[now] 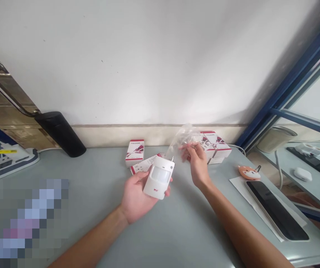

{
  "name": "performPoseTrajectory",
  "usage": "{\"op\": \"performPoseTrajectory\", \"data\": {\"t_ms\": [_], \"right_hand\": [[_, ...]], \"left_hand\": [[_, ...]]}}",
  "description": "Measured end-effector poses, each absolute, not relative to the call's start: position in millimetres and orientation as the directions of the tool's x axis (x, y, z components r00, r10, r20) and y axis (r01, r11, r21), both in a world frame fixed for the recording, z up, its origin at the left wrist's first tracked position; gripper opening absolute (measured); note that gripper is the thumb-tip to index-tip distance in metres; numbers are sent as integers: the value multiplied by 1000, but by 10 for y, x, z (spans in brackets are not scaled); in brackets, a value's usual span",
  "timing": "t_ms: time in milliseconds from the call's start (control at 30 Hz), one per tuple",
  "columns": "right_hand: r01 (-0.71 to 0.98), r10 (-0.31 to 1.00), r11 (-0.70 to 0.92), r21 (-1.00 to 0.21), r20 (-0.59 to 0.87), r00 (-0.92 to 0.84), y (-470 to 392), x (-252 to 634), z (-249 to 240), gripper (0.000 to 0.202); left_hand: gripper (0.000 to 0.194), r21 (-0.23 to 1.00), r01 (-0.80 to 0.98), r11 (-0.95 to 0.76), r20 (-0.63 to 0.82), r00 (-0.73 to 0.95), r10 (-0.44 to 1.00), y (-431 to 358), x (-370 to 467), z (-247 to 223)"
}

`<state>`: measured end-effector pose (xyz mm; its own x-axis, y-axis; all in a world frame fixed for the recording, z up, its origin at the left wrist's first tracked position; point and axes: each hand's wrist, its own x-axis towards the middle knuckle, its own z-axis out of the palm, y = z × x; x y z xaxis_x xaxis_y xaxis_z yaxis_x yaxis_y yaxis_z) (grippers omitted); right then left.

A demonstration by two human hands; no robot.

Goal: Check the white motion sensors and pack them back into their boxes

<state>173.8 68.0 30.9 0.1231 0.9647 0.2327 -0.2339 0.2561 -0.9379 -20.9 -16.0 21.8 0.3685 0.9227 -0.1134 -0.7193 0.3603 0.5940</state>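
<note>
A white motion sensor (158, 178) with a curved lens window and a small red mark rests in my left hand (140, 199), the fingers wrapped round its sides. My right hand (197, 160) pinches a clear plastic bag (180, 139) to the right of the sensor and a little beyond it. Behind the sensor a red-and-white box (145, 163) lies partly hidden. Another small box (135, 152) stands to its left. Just past my right hand are more boxes (217, 149) of the same print.
On the left stand a black cylinder (62, 134) and a white device with a yellow strip (6, 158). To the right, a phone (277, 210) lies on white paper (240, 186) beside an orange animal-faced case (248, 172). A blue-framed mirror (285, 115) borders the grey table (160, 238).
</note>
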Motion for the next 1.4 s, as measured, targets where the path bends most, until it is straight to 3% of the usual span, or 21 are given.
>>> {"op": "performPoseTrajectory", "data": {"t_ms": [100,267,767,967,1167,1400], "right_hand": [[-395,992,122,-910,99,78,663,1729,344,19],[-474,997,58,-878,27,71,677,1745,363,28],[-265,992,126,-956,128,11,521,1619,359,34],[-259,989,134,-956,145,-25,493,1613,358,39],[-259,970,30,-965,90,-225,463,1603,375,46],[-227,939,-113,-967,-29,-343,498,1674,360,54]], "left_hand": [[53,598,-718,357,-122,359,925,-161,-219,231],[48,632,-684,365,-132,369,920,-165,-203,235],[43,680,-643,353,-134,365,921,-164,-167,228],[43,698,-633,334,-128,349,928,-169,-159,244],[43,687,-677,264,-104,269,958,-155,-166,290],[47,724,-653,223,-110,210,972,-157,-173,364]]}}
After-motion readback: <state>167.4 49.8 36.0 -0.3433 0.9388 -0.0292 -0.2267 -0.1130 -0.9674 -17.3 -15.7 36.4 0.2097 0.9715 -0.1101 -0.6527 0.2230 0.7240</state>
